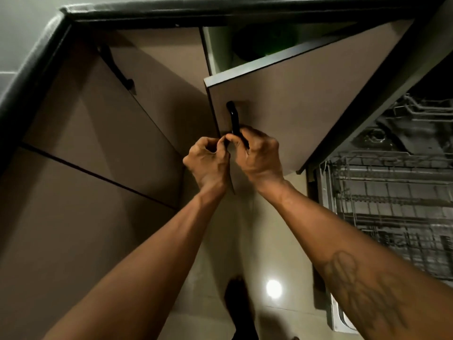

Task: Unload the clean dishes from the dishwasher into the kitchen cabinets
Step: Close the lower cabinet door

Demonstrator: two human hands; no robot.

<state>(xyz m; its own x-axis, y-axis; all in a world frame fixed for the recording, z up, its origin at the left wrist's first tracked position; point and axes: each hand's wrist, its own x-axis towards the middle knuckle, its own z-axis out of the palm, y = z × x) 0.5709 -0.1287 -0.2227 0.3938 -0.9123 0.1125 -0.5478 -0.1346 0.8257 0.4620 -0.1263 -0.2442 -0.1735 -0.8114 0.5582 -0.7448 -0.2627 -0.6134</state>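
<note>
**Now: both hands working at the cabinet door**

The cabinet door is standing partly open, swung out toward the person, below the dark countertop edge. The right hand is gripping the lower part of the door's black handle, fingers wrapping round it. The left hand is sitting just beside it at the door's free edge, fingers curled, its fingertips meeting the right thumb; whether it is actually holding the edge or the handle cannot be told. Inside the cabinet, a dark round object with a green tinge is showing through the gap, too dim to identify.

The dishwasher is standing open at the right, just beyond the door. Its wire rack is showing pulled forward; the grainy view is not letting any dishes be made out. A second closed door with its own black handle is sitting to the left. A foot is resting on the glossy tiled floor.
</note>
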